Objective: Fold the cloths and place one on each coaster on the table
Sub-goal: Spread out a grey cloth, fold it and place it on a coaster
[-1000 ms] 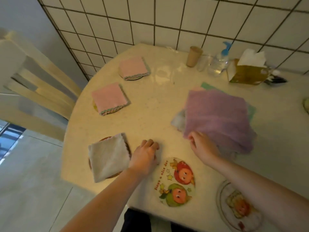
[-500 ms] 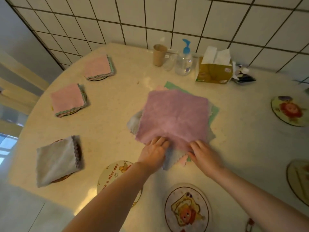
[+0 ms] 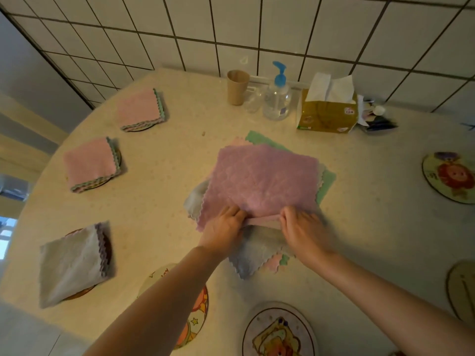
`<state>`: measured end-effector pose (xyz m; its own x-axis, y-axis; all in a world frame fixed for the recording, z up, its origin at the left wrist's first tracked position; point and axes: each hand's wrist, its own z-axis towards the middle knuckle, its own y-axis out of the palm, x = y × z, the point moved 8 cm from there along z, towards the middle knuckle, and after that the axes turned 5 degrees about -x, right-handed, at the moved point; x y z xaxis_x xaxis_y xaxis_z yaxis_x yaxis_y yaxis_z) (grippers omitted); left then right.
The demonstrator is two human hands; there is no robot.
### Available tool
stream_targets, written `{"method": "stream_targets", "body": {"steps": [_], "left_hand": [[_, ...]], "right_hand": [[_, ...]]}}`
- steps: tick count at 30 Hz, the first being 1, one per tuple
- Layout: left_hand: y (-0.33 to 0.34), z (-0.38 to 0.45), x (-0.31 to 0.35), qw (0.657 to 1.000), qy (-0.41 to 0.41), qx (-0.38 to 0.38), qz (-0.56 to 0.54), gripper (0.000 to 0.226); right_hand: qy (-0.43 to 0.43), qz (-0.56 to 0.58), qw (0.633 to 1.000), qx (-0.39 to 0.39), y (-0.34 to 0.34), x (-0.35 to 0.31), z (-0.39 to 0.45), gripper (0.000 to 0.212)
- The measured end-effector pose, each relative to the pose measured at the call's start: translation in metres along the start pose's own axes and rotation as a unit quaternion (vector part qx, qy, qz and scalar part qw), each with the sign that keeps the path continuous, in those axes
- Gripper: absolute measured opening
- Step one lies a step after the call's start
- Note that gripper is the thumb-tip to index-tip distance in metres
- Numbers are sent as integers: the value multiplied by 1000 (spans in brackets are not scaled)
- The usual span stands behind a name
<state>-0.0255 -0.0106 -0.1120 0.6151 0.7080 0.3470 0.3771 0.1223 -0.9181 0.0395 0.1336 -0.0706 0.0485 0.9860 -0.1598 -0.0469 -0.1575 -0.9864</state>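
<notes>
Now rolled up off the pile: near edge of purple cloth (image 3: 262, 181), pinched by left hand (image 3: 225, 228) and right hand (image 3: 302, 228), lying straight ahead, reaching away toward the wall.

Your 2 forearms reach in from the lower edge, bare, and converge toward the middle. Your left hand (image 3: 226, 227) lies palm down, knuckles up, with its fingers curled forward and their tips tucked out of sight under a folded edge of fabric. Your right hand (image 3: 303, 229) sits just beside it, also palm down, fingers bent and bunched at the same edge, so each grip pinches it. The 2 hands are near each other but do not touch. Your right hand is slightly blurred.
</notes>
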Motion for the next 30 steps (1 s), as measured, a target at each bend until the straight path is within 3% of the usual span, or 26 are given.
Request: {"method": "stream_targets", "body": {"steps": [3, 6, 10, 13, 17, 21, 27, 30], "left_hand": [[-18, 3, -28, 998, -38, 43, 31, 22], [-33, 0, -57, 994, -94, 39, 37, 30], [-68, 3, -64, 984, -128, 107, -59, 16], [-101, 7, -58, 960, -144, 176, -163, 19], [-146, -12, -38, 939, -87, 274, -188, 21], [-176, -56, -28, 935, -21, 329, -129, 23], [-135, -139, -52, 958, -49, 271, -79, 24], [-95, -189, -67, 974, -66, 206, -71, 21]], "right_hand": [[-22, 72, 997, -27, 3, 10, 17, 26], [-70, 86, 992, -66, 2, 17, 25, 32], [-61, 63, 995, -52, -18, 24, 34, 14], [-23, 74, 997, -14, -36, 33, 41, 10], [-16, 88, 995, 48, -75, 25, 36, 10], [-58, 81, 988, 115, -104, -8, 12, 14], [-96, 74, 986, 115, -76, -64, -36, 27], [-122, 57, 988, 71, -42, -99, -70, 15]]}}
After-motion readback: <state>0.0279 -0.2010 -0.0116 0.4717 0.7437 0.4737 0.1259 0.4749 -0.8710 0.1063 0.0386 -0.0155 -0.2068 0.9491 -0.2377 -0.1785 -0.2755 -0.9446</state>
